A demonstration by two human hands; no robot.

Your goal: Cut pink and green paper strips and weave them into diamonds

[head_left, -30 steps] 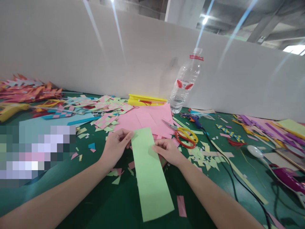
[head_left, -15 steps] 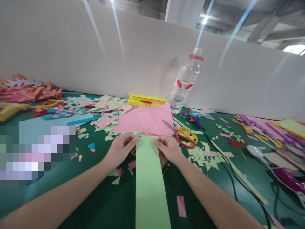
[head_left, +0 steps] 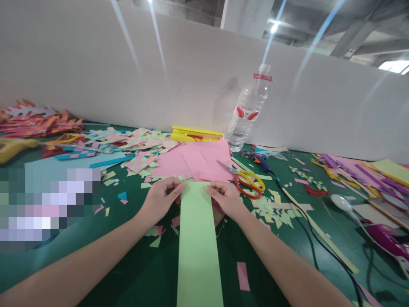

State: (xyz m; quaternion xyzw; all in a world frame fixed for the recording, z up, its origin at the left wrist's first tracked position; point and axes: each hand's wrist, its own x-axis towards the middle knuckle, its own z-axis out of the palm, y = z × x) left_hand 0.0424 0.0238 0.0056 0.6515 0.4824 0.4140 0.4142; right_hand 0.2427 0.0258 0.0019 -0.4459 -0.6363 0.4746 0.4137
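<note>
A long light-green paper strip [head_left: 198, 247] runs from the bottom edge of the view up to both hands. My left hand [head_left: 163, 197] pinches its far left corner between thumb and fingers. At the far right corner, my right hand [head_left: 226, 197] grips the same strip in a like pinch. Just beyond the strip's far end lie pink paper sheets [head_left: 204, 155], stacked loosely. Scissors [head_left: 248, 182] with yellow and red handles rest at the right of the pink paper, blades partly open. Small pink pieces show partly hidden beneath the strip and hands.
A plastic bottle [head_left: 247, 111] stands tilted in view against the pale partition [head_left: 128, 68]. Paper scraps [head_left: 271, 209] litter the green table [head_left: 128, 273]. A glue gun [head_left: 262, 162] trails a black cable on the right. Woven paper pieces [head_left: 143, 140] are heaped at left.
The near end of the green strip has shifted slightly to the left. Both hands keep their pinch at its far end, nearly unmoved.
</note>
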